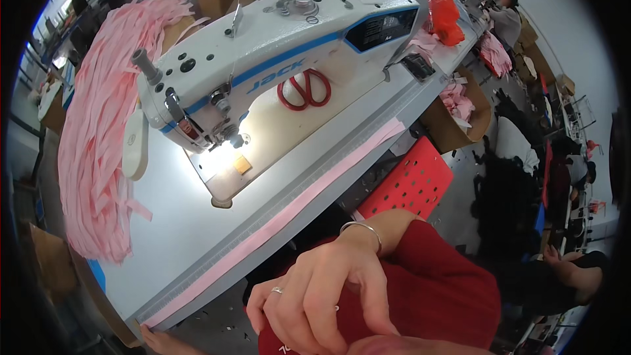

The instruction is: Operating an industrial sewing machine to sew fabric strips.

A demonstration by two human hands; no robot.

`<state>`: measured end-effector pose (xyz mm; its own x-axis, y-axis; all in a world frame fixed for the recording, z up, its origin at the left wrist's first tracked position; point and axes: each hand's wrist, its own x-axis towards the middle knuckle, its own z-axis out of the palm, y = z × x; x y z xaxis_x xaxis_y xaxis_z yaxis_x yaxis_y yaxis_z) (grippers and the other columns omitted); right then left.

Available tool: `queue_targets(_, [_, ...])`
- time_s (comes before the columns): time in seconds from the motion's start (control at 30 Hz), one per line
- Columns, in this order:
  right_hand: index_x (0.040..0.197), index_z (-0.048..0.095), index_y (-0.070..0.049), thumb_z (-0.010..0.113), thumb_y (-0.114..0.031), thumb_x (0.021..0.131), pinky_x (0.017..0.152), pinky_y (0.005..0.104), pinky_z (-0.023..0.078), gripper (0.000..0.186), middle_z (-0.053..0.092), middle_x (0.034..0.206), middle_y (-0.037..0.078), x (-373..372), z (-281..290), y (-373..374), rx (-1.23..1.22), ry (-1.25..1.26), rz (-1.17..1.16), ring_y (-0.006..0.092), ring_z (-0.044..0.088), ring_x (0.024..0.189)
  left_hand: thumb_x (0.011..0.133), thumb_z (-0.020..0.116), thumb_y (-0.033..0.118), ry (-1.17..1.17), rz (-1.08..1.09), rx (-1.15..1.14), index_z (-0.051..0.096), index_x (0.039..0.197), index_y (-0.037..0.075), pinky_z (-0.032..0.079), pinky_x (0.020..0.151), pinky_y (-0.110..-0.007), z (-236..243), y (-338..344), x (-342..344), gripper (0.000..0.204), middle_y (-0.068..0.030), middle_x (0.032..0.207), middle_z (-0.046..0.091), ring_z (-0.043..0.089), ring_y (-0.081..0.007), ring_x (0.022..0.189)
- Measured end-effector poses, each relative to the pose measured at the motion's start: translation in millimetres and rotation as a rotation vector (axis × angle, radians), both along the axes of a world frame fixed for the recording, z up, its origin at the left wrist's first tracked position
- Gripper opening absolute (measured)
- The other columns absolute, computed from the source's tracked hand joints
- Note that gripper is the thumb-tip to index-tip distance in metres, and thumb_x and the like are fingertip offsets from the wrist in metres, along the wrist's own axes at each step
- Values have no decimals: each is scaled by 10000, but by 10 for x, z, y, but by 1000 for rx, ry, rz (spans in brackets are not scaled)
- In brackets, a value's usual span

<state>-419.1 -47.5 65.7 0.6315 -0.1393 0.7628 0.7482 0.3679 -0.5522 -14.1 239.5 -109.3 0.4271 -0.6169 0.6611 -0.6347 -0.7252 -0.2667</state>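
Observation:
A long pink fabric strip (276, 222) lies flat along a ruler marking at the table's front edge. At its near left end is my left hand (161, 340), thumb and fingertips closed on the strip's tip; part of the hand is hidden by the picture's lower edge. My right hand (322, 286), with a ring and a bangle, is raised in front of my red sleeve, away from the table. Its fingers are loosely bent and the thumb stands apart, with nothing visible between them. Beyond the strip stands a white and blue sewing machine (263, 52), its needle lamp lit.
A heap of pink strips (108, 125) hangs over the table's left side. Red-handled scissors (305, 92) rest on the machine bed. A red perforated panel (411, 181) and a cardboard box (463, 118) with pink fabric stand right of the table. Other people sit farther right.

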Motion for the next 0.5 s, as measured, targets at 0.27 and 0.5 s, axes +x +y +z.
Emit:
queue_targets(0.27, [988,696,8,717,-333,919,957,463,418,348,688,969,135,-62,-160,533,519,-5,-84,282,654,909,974,584,183,-27,12,58,676,1061,106,503,750,-414,16,45,17,149,-95,934,653,618,-309,869])
queue_targets(0.5, [863,692,-22,732,-85,891,747,388,478,79,682,838,83,-167,-273,-10,-3,-22,-237,260,641,764,969,454,33,312,-28,-93,661,1171,3,515,936,-385,-212,317,338,291,-157,1154,688,653,-307,1065])
